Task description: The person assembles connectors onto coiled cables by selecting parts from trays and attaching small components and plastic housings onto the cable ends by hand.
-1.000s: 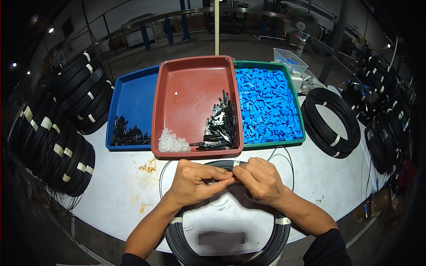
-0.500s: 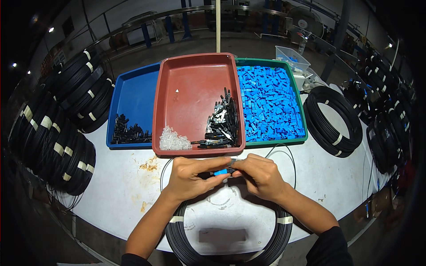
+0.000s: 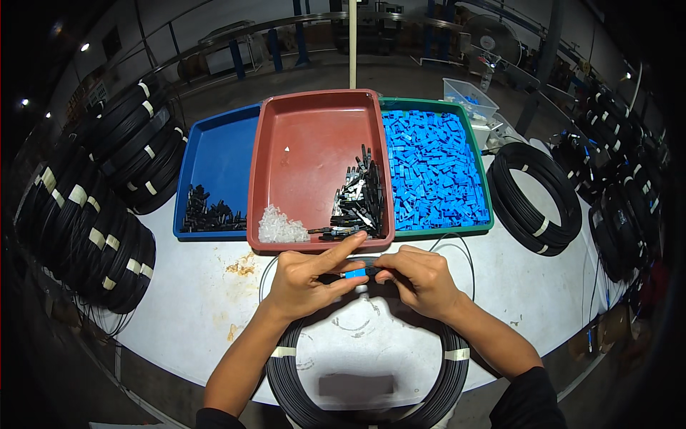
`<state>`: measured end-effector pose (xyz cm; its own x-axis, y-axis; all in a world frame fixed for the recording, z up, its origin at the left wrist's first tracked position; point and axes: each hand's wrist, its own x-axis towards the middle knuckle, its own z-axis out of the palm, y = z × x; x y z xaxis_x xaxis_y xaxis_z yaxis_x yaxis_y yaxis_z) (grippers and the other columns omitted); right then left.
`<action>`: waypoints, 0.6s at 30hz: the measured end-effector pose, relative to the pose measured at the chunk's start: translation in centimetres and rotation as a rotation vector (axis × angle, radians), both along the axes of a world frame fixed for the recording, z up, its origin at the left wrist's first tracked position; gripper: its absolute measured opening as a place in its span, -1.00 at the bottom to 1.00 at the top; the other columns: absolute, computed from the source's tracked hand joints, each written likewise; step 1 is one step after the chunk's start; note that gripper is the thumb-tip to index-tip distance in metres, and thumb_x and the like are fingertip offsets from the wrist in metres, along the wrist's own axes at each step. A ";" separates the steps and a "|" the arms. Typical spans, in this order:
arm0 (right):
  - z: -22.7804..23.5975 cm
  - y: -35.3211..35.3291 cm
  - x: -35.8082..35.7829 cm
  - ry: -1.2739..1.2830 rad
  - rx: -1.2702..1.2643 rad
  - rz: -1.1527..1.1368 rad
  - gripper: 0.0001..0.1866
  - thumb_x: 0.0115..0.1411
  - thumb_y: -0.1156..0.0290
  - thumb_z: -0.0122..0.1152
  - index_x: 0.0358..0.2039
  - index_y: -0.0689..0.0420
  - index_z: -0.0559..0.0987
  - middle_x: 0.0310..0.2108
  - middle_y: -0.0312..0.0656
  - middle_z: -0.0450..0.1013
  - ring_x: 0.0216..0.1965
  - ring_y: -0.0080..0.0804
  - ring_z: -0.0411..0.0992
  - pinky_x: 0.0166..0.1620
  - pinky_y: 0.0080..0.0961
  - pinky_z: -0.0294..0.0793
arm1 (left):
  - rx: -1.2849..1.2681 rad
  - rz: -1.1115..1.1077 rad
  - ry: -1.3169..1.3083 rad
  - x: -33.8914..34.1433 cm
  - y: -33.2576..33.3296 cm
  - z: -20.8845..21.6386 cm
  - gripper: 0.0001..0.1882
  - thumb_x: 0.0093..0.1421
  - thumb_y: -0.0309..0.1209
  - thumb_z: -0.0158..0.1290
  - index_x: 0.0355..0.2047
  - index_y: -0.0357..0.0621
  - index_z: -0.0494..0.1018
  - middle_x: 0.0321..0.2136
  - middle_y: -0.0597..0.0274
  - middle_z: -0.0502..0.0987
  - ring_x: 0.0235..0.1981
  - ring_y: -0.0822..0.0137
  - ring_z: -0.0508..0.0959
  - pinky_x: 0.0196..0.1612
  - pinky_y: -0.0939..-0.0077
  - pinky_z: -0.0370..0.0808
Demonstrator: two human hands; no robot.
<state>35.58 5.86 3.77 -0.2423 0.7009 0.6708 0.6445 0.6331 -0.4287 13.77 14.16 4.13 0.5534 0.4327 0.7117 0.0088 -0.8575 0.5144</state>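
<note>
Just nearer me than the red tray [image 3: 311,154], my left hand [image 3: 304,280] pinches a boxy blue connector [image 3: 354,273]; my right hand [image 3: 420,277] pinches its black end [image 3: 371,272].

Left fingers [image 3: 341,253] partly hide the blue connector [image 3: 355,273]; the lower edge crops the coil [image 3: 286,373].

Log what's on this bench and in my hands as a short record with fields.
Left hand: holds a blue connector
Right hand: pinches a dark part at its right end
Under hands: black cable coil, white table
Blue tray: small black parts
Red tray: clear pieces near left, black and silvery parts near right
Green tray: many blue pieces
</note>
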 end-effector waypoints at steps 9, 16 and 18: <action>-0.8 1.1 1.6 0.011 -0.093 -0.095 -0.85 0.20 0.56 0.27 -0.21 0.23 0.57 -0.35 0.00 0.58 -0.30 0.01 0.57 -0.20 -0.23 0.53 | -0.128 0.146 0.095 -5.9 1.3 0.4 -0.44 0.02 -0.50 0.42 0.08 -0.20 0.59 -0.40 0.11 0.74 -0.37 0.35 0.76 -0.21 0.54 0.66; -0.4 1.4 2.2 -0.012 -0.324 -0.077 -0.82 0.13 0.69 0.15 -0.23 0.27 0.53 -0.34 0.09 0.58 -0.27 0.06 0.58 -0.16 -0.17 0.54 | -0.345 0.463 0.005 -8.7 -2.1 -0.1 -0.59 0.13 -0.53 0.31 0.02 -0.27 0.62 -0.39 0.07 0.73 -0.41 0.36 0.73 -0.24 0.52 0.64; -0.1 1.4 2.0 -0.190 -0.276 0.005 -0.78 0.11 0.69 0.13 -0.20 0.28 0.53 -0.25 0.10 0.58 -0.15 0.08 0.55 -0.06 -0.12 0.51 | -0.364 0.459 0.051 -8.8 -3.2 -0.1 -0.61 0.14 -0.47 0.31 0.00 -0.23 0.64 -0.34 0.05 0.73 -0.39 0.29 0.74 -0.24 0.47 0.63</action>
